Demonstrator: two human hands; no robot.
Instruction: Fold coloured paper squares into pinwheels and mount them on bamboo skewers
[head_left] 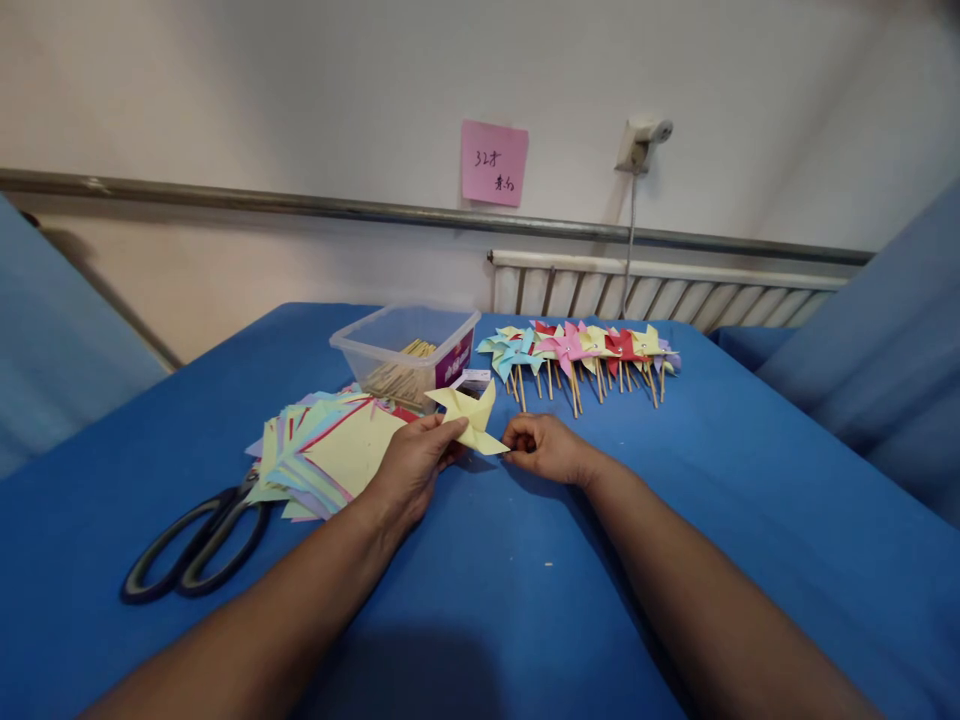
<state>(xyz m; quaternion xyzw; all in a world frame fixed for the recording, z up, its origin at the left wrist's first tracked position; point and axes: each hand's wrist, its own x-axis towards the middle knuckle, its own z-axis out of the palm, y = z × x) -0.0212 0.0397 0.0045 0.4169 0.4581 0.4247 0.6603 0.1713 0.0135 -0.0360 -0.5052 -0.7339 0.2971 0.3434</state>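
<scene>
A pale yellow paper pinwheel (474, 408) with folded blades is held above the blue cloth by my left hand (420, 455), thumb on its front near the middle. My right hand (546, 448) is closed beside the pinwheel's lower right tip, its thumb and forefinger pinched together. Whether those fingers hold that tip or something tiny is hidden. A stack of coloured paper squares (352, 445) lies left of my left hand. Behind the pinwheel stands a clear plastic box (375, 350) with thin wooden sticks (405, 370) in it.
Several finished pinwheels on sticks (574, 345) lie in a row at the back right. Black-handled scissors (199, 540) rest at the left, their blades under the paper stack. A small printed card (474, 380) is beside the box. A radiator (660, 285) and metal rail line the wall.
</scene>
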